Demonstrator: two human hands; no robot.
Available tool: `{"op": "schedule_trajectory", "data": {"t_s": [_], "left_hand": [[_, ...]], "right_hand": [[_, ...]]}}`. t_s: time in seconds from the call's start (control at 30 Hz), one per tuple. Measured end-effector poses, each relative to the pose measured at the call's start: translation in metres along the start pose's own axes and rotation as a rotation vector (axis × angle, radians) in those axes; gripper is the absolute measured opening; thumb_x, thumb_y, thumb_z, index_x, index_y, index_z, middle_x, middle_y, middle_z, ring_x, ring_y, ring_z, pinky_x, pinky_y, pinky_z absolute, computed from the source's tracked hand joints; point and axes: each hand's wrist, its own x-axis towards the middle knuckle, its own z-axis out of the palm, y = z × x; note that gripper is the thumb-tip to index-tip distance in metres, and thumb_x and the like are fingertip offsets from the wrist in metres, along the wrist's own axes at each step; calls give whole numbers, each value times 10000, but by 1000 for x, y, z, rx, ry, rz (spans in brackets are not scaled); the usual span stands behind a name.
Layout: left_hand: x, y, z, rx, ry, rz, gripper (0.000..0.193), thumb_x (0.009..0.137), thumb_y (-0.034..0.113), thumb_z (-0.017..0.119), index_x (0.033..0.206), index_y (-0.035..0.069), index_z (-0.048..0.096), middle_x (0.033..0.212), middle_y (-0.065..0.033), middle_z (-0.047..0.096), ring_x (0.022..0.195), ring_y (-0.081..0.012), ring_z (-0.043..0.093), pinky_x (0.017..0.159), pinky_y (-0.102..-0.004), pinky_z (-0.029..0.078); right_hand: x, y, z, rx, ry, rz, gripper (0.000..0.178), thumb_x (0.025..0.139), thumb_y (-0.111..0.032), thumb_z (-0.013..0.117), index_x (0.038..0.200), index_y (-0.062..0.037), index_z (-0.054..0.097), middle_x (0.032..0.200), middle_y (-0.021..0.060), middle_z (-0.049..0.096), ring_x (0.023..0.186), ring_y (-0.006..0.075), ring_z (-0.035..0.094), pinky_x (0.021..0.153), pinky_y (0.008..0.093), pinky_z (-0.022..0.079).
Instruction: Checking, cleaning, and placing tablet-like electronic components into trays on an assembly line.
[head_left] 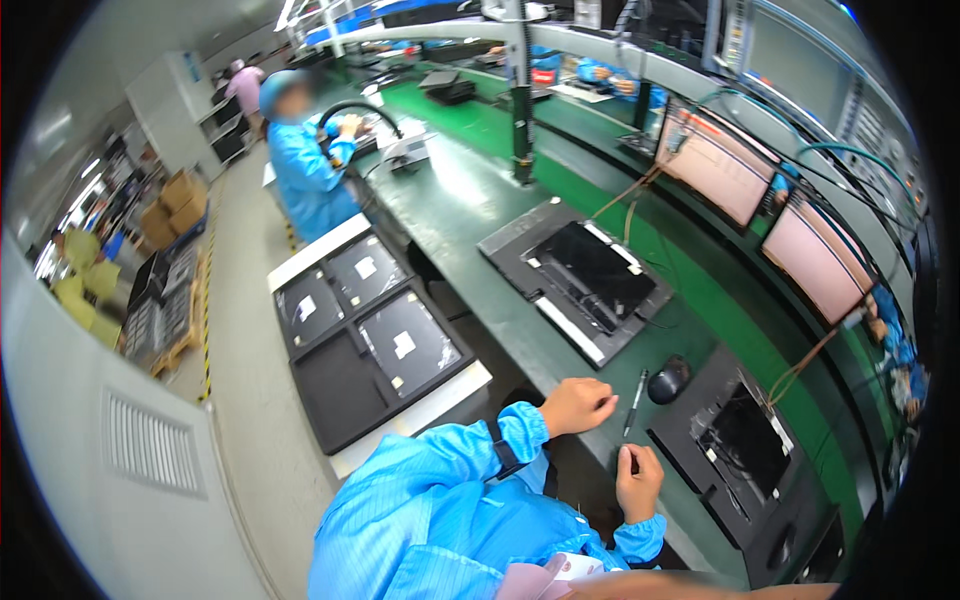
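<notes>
My left hand [578, 405], in a blue sleeve with a black band at the wrist, hovers at the near edge of the green workbench with its fingers curled in. My right hand [640, 482] is beside it, fingers bent toward the thumb. Nothing shows in either hand. A pen [634, 404] lies on the bench just beyond them, next to a black computer mouse [669, 380]. Right of my right hand, a dark display panel [748, 440] rests in a black fixture [690, 425]. Another display panel [595, 270] sits in a second fixture [510, 245] farther left.
A black divided tray [340, 400] with several flat dark panels stands at my left. Two lit monitors [712, 165] line the bench's far side, with cables hanging nearby. A co-worker in blue [308, 165] works farther along. Boxes [180, 200] stand across the aisle.
</notes>
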Motion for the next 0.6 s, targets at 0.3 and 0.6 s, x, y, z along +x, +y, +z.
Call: {"op": "schedule_trajectory", "data": {"t_s": [0.3,0.6], "left_hand": [[-7,-2,-6,-5,-12,-47,228,877,188,674,703,69,587,632,-102,565,603,-318,592,543,-434,464],[0,-8,-1,-24,-29,-36,246,861,165,717,690,53,580,635,-134,569,574,-344,575,520,-440,441]], "right_hand": [[-1,-5,1,0,-56,15,85,919,-70,656,914,13,674,781,122,612,679,253,594,621,354,460],[4,2,4,-16,0,-13,73,873,-89,696,876,-17,686,717,116,597,635,283,588,577,373,458]]}}
